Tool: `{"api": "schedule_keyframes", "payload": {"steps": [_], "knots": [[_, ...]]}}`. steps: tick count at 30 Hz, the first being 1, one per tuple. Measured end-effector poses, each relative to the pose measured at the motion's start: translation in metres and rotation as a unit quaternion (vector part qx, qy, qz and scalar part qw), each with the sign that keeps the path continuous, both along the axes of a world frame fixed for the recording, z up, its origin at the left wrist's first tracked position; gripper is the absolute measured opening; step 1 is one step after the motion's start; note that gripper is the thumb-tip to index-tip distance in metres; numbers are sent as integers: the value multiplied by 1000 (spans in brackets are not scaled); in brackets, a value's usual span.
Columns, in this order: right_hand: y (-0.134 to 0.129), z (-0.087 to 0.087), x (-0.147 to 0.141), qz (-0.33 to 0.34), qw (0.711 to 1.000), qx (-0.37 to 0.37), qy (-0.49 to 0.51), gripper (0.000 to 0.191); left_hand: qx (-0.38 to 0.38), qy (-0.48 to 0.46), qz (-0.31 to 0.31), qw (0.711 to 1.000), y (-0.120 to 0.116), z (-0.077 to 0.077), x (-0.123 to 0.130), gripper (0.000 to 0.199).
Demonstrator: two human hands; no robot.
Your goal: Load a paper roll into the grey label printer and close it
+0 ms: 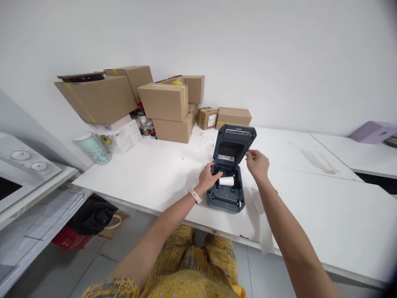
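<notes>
A dark grey label printer (226, 205) stands on the white table with its lid (238, 138) raised. Inside it lies a white paper roll (226, 181). My left hand (208, 177) grips the printer's left wall, its thumb reaching inside beside the end of the roll. At the right edge of the raised lid, the fingers of my right hand (258, 164) are curled and pinched together on the lid's edge. To the right of the printer, partly behind my right forearm, a strip of white backing paper (266, 234) hangs over the table's front edge.
Cardboard boxes (167, 101) are stacked along the wall at the back left, with two smaller ones behind the printer. A mint tumbler (92, 148) stands near the left edge, beside a microwave (26, 165). A purple box (374, 131) sits far right.
</notes>
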State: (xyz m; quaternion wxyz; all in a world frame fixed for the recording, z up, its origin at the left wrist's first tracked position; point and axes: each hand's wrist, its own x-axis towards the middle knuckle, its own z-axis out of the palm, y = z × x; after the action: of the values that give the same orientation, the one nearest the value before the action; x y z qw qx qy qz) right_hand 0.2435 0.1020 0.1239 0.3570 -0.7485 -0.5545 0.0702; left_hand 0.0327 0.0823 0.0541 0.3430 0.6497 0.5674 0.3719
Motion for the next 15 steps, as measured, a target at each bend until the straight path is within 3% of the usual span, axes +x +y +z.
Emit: {"api": "schedule_keyframes", "payload": {"steps": [1,3,5,7,11,15], "knots": [[-10,-9,-1,5,1000,-6,-30,46,5,7,2,1000,-1,-1,0,56],[-24,-23,-6,85,988,-37,-122,43,16,21,9,1000,-2,-1,2,54],[-29,-26,-14,213,949,-78,-219,42,26,36,18,999,-3,1,3,53],[-24,-23,-23,297,907,-108,-280,41,33,54,26,998,-3,2,4,51],[-7,-11,-36,361,858,-169,-325,30,38,90,25,995,-4,5,4,50],[5,-10,-41,428,798,-257,-340,23,35,131,14,991,-2,6,2,53]]}}
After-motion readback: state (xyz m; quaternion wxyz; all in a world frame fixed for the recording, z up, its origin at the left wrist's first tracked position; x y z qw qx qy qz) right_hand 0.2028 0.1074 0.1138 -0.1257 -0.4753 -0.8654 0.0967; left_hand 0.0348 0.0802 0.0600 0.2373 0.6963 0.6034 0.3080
